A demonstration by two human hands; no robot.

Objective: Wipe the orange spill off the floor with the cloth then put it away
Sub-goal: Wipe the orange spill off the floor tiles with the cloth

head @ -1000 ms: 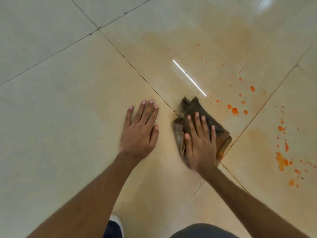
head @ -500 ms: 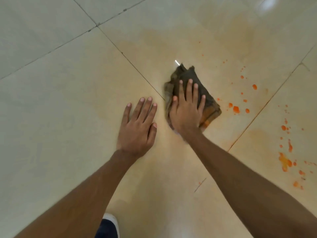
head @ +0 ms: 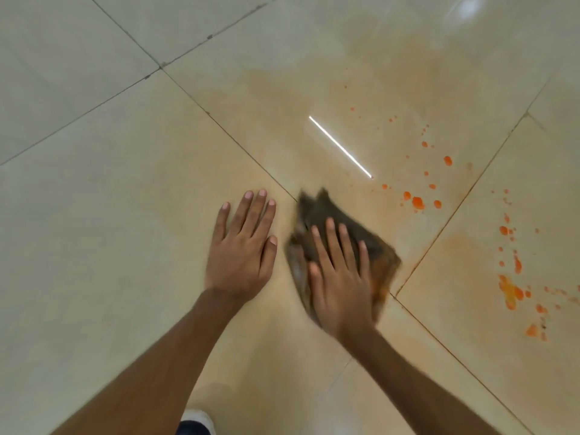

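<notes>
Brown fabric: the cloth (head: 339, 221) is a dark, folded wad with an orange-stained right edge, lying flat on the floor (head: 125, 215) at the middle of the view.
Cloth axis: its long side runs from the far left, where two pointed corners stick out, to the near right; the points aim away from the person and slightly left.
Cloth edges: blurred, so the folds cannot be made out.
Right hand (head: 340, 277): flat on top of the cloth, palm down, fingers spread and straight; it presses the cloth and does not curl around it.
Left hand (head: 241, 249): flat on the bare tile just left of the cloth, fingers extended, holding nothing.
Orange spill (head: 417, 202): droplets lie right of the cloth, and larger blotches (head: 510, 291) sit well apart on the next tile to the right.
Smear: a faint orange film covers the tiles around the cloth.
Shoe (head: 197, 420): a white toe shows at the bottom edge.
</notes>
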